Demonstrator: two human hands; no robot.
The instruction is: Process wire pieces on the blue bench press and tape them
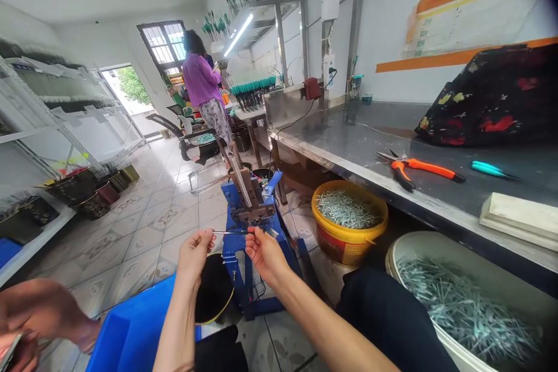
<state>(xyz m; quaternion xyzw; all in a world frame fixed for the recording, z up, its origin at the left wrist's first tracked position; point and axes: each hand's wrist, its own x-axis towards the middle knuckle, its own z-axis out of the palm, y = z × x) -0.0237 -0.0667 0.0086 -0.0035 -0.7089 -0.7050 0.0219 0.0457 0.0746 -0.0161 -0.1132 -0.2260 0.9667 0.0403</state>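
Note:
My left hand (195, 251) and my right hand (263, 250) are both pinched on a thin dark rod (231, 232), held level between them. The rod's right end sits at the jaw of a small blue press machine (251, 209) standing on the floor in front of me. A spiral metal shaft (235, 171) rises at a slant from the machine's top. Below my hands sits a black round bucket (213, 293).
A blue crate (131, 331) lies at lower left. A yellow bucket (349, 221) and a white tub (462, 296) hold several small pale sticks. Orange pliers (418, 168) and a teal tool (490, 169) lie on the metal bench (370, 133). A person in purple (203, 87) stands far back. Another person's hand (39, 311) shows at lower left.

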